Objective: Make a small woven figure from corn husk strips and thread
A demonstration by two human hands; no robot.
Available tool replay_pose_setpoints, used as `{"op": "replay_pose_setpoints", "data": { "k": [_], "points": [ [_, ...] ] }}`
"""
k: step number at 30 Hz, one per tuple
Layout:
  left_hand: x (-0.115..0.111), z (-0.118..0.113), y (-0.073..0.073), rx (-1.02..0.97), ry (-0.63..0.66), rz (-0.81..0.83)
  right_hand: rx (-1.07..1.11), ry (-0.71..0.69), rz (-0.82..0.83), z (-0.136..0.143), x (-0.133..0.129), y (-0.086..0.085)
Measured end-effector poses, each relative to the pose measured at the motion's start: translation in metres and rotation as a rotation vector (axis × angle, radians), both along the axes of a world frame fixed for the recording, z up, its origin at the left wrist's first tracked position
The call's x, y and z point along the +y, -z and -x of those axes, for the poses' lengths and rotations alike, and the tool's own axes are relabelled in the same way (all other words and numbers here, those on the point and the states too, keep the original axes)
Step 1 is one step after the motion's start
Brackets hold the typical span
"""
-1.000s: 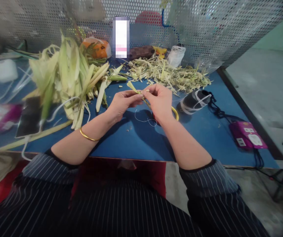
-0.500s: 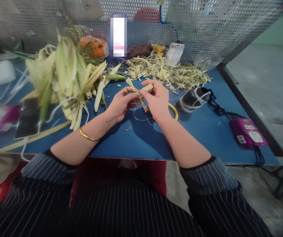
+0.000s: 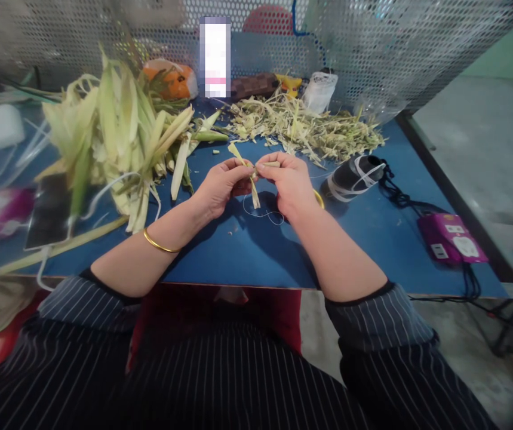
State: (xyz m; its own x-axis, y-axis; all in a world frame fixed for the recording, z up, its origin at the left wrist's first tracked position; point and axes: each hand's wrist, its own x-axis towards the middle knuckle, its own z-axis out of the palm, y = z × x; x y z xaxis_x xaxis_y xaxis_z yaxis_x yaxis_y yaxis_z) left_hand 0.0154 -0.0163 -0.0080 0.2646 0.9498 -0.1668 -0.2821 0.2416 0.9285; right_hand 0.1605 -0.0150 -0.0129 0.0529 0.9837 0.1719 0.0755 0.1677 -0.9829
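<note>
My left hand (image 3: 224, 186) pinches a pale strip of corn husk (image 3: 255, 196) between thumb and fingers; one end sticks up and the other hangs down. Close beside it, the thumb and fingers of my right hand (image 3: 291, 182) close on a small piece of folded husk (image 3: 272, 164). The fingertips of both hands nearly meet, so where the pieces join is hidden. A thin white thread (image 3: 263, 216) loops on the table below the hands. To the left lies a big pile of corn husks (image 3: 122, 119).
Shredded husk scraps (image 3: 310, 128) are heaped at the back. A black cylinder wound with white cord (image 3: 350, 178) lies to the right, near a purple power strip (image 3: 451, 239). A dark phone-like device (image 3: 52, 212) with white cables is at left. Perforated metal panels (image 3: 363, 54) border the back.
My right hand has turned, and the folded husk in it now shows a narrower side. The hanging end of the strip has swung left and points more straight down.
</note>
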Motion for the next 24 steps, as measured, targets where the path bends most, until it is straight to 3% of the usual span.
{"op": "replay_pose_setpoints", "data": {
  "k": [3, 7, 12, 18, 24],
  "points": [
    [0.002, 0.003, -0.001, 0.027, -0.014, 0.004, -0.299, 0.029, -0.225, -0.004, 0.0, -0.002],
    [0.006, 0.011, -0.005, 0.044, -0.012, 0.028, -0.802, -0.112, -0.547, -0.018, 0.001, -0.01],
    [0.008, 0.015, -0.008, 0.054, 0.022, 0.106, -0.997, -0.146, -0.707, -0.028, 0.007, -0.009],
    [0.01, 0.018, -0.01, 0.07, 0.115, 0.105, -0.936, -0.152, -0.63, -0.026, 0.005, -0.013],
    [0.01, 0.021, -0.014, 0.18, 0.148, -0.051, -0.696, -0.18, -0.294, -0.021, 0.002, -0.019]
  ]
}}
